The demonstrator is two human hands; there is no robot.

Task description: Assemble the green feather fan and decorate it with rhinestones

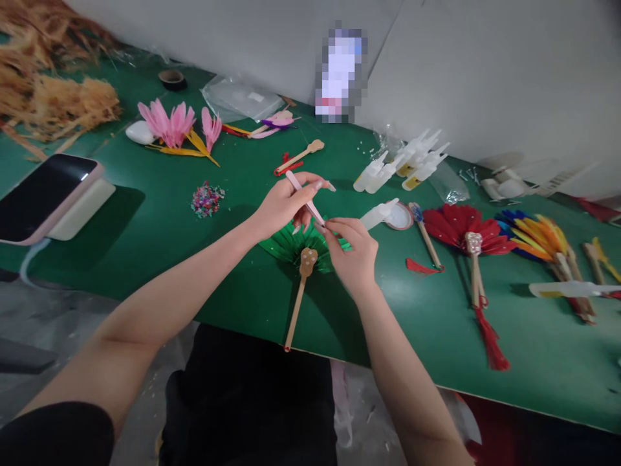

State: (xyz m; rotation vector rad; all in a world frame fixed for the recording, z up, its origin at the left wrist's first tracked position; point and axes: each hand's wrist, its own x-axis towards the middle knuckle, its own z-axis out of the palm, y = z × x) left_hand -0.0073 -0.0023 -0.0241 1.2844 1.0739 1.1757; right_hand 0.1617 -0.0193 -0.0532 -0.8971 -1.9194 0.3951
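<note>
Above a green feather fan (pixel 286 246), my left hand (pixel 294 200) is closed around pale pink tweezers (pixel 314 212). Their tip points down and right, to the fingertips of my right hand (pixel 353 249). The fingers of that hand are pinched together at the tip; whatever sits between them is too small to make out. Below both hands lies the fan, its wooden handle (pixel 295 314) toward the table's front edge and small pale dots on its wooden head (pixel 308 260). My hands partly cover its feathers.
A pile of colourful sequins (pixel 207 199) lies to the left. Several glue bottles (pixel 373 175) stand at the back right, near a round white dish (pixel 399 216). Further right is a red feather fan (pixel 456 226). Pink feathers (pixel 167 123) and a phone (pixel 48 191) are on the left.
</note>
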